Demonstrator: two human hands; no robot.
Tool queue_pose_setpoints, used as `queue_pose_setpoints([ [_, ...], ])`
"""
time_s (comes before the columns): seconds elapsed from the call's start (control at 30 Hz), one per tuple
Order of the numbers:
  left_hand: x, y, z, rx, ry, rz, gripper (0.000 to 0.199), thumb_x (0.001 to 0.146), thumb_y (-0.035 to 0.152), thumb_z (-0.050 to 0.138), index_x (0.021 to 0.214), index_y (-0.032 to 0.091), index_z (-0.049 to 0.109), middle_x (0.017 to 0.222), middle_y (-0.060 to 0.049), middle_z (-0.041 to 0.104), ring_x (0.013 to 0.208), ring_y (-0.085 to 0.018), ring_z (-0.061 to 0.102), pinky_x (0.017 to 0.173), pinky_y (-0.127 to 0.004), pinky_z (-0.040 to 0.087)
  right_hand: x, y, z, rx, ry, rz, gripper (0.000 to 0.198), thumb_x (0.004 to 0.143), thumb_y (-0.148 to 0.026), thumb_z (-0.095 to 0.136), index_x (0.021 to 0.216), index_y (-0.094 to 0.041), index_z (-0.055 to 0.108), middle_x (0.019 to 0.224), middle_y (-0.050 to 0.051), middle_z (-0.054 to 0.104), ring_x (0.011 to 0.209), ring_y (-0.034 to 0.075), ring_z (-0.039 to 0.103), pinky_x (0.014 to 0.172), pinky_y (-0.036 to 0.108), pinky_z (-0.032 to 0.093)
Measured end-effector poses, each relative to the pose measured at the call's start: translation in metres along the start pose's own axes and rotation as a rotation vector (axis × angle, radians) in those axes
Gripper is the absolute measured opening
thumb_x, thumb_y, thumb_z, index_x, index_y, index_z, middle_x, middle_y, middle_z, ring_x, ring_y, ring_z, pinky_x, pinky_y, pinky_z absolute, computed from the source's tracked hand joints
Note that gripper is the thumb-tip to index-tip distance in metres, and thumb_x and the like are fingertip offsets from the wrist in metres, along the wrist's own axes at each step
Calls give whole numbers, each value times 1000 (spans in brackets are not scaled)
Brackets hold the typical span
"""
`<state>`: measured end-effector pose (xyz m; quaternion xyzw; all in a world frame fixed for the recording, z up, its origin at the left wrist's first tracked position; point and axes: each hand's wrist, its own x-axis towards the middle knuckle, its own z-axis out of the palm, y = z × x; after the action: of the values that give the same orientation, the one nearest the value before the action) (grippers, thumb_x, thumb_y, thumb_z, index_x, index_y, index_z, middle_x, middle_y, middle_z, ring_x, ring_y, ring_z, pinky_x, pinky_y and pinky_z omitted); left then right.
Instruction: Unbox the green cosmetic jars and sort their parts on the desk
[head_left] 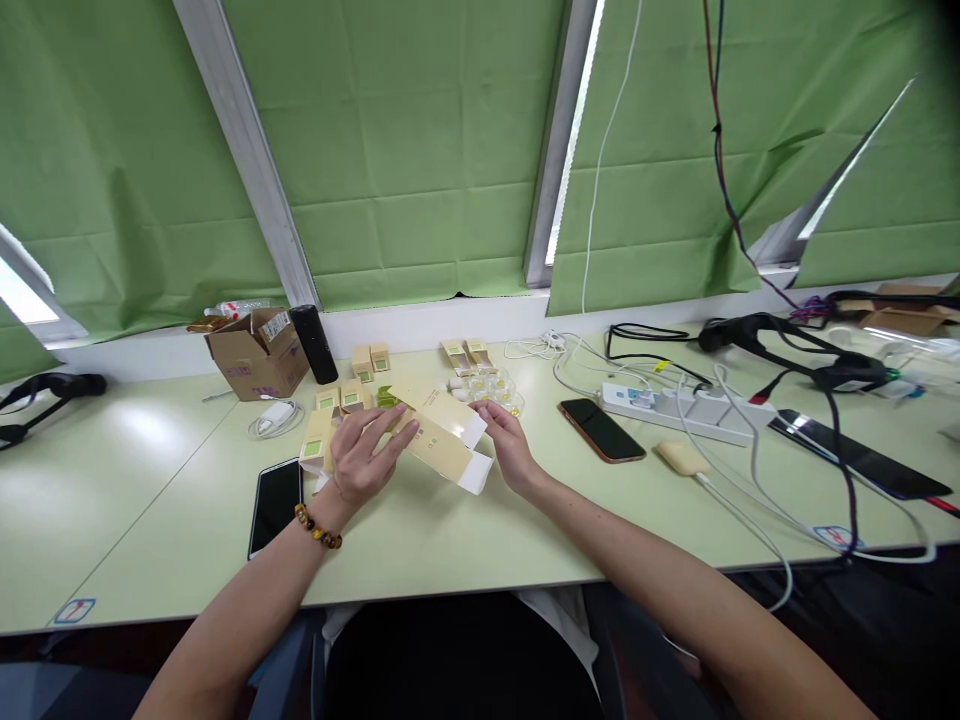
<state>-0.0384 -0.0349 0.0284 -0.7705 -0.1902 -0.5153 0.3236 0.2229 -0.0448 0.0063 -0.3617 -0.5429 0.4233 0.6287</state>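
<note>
Between my two hands, above the table, is a cream folding carton (435,440), unfolded and fairly flat, with white end flaps at its right side. The fingers of my left hand (367,455) lie bent over its left part, gripping it. At the upper right flap, my right hand (510,440) pinches the carton between thumb and fingers. Small cream boxes with green labels (315,440) stand close to my left hand, partly covered by it. Beyond my right hand are clear round plastic pieces (495,388) with yellow spots. A green item (386,397) shows behind the carton.
A dark phone (276,505) lies left of my left forearm, another phone (602,430) to the right. A cardboard box (257,360) and black cylinder (315,345) stand at the back left. Around a white power strip (682,410), cables spread over the right side.
</note>
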Motion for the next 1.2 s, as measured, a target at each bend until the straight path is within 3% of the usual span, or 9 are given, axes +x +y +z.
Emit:
queue_pose_setpoints([
  [0.23, 4, 0, -4, 84, 29, 119, 52, 89, 7, 72, 132, 37, 71, 121, -7, 80, 93, -24, 72, 80, -41, 61, 1, 4, -1, 16, 7, 13, 31, 86, -53, 69, 93, -23, 68, 90, 2, 69, 86, 21, 60, 82, 33, 48],
  [0.37, 9, 2, -4, 68, 12, 75, 46, 88, 8, 72, 125, 36, 74, 115, -6, 81, 91, -23, 72, 80, -41, 60, 1, 7, 0, 22, -1, 16, 31, 84, -52, 73, 96, -23, 67, 93, 3, 71, 87, 22, 62, 82, 34, 50],
  [0.47, 19, 0, -3, 48, 23, -92, 31, 89, 11, 72, 113, 30, 78, 108, -7, 82, 95, -24, 72, 82, -41, 59, 1, 7, 0, 19, -16, -7, 33, 84, -53, 73, 95, -23, 67, 83, 1, 68, 81, 21, 62, 82, 35, 50],
  [0.57, 37, -9, -3, -9, 87, -348, 13, 92, 16, 68, 95, 22, 78, 94, -8, 81, 91, -23, 71, 85, -41, 58, -1, 5, 1, -20, -39, -27, 32, 89, -53, 70, 96, -22, 68, 76, 0, 64, 77, 20, 62, 83, 36, 48],
  [0.67, 57, -33, 4, -42, 56, -688, 14, 91, 25, 70, 81, 17, 74, 81, -6, 76, 73, -19, 66, 67, -31, 54, -3, 3, 2, -37, -54, -37, 33, 90, -54, 70, 97, -22, 68, 77, -1, 64, 76, 19, 62, 82, 36, 47],
  [0.8, 79, -78, 44, -337, -250, -1151, 19, 91, 31, 71, 81, 14, 73, 67, -3, 70, 56, -14, 63, 54, -24, 50, -7, 1, 6, -46, -71, -71, 35, 91, -57, 69, 98, -23, 68, 76, -1, 62, 75, 19, 61, 81, 35, 47],
  [0.87, 84, -97, 76, -505, -295, -1456, 18, 93, 29, 70, 87, 12, 72, 69, -5, 71, 57, -14, 66, 58, -25, 55, -8, 1, 7, -63, -76, -82, 36, 92, -57, 68, 99, -23, 68, 76, -1, 63, 75, 19, 61, 81, 35, 47],
  [1.07, 76, -112, 163, -480, -384, -1678, 20, 94, 21, 70, 96, 2, 68, 71, -13, 71, 62, -19, 72, 63, -30, 61, -9, -2, 6, -68, -71, -66, 37, 92, -58, 68, 100, -22, 68, 75, -1, 64, 75, 19, 60, 80, 35, 47],
  [1.2, 63, -104, 201, -478, -492, -1718, 34, 94, 27, 74, 112, -1, 67, 97, -19, 74, 85, -24, 75, 76, -35, 63, -8, -2, 5, -64, -71, -49, 36, 92, -58, 68, 99, -22, 67, 75, -1, 65, 75, 19, 60, 80, 35, 47],
])
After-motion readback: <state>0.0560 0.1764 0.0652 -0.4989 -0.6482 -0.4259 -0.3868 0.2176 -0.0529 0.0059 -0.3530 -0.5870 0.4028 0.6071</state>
